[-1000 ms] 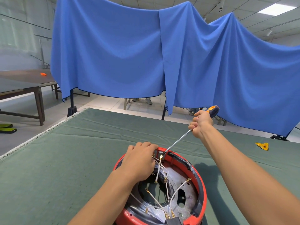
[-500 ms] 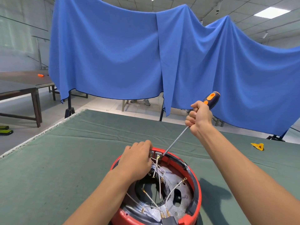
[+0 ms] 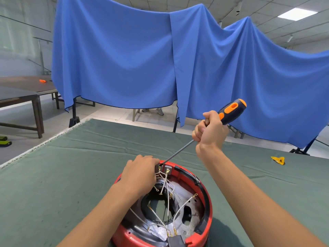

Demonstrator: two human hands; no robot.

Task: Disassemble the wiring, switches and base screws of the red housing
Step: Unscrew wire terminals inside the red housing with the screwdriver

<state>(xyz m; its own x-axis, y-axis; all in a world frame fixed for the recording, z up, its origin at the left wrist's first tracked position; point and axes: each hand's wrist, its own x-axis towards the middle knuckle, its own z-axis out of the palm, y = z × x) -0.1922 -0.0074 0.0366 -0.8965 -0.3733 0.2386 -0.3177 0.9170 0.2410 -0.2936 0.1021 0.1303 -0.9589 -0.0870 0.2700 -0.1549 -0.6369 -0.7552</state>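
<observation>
Down at the near edge of the green-covered worktop (image 3: 71, 175) sits the red housing (image 3: 207, 207), round and open side up, with a grey metal plate inside pierced by a large dark hole. White wires (image 3: 168, 198) with brass terminals cross the cavity, some running up to small dark switches (image 3: 167, 169) at the far rim, others down to a dark block (image 3: 175, 241) at the near rim. The left hand (image 3: 140, 177) rests on the far left part of the rim, its grip curled around the switch area; exactly what the fingers pinch is hidden beneath them. The right hand (image 3: 210, 131), raised above and beyond the housing, has its grip clamped around the handle of a screwdriver (image 3: 231, 111) with a dark blue and orange handle. The thin metal shaft slants down and to the left, its tip meeting the switches just beside the left fingers. Well off to the right on the worktop lies a small yellow object (image 3: 278, 160). Beyond the worktop hangs a wide blue cloth (image 3: 124, 59) draped over stands, and to the left stand brown tables (image 3: 26, 93), one carrying a small orange item (image 3: 42, 80).
</observation>
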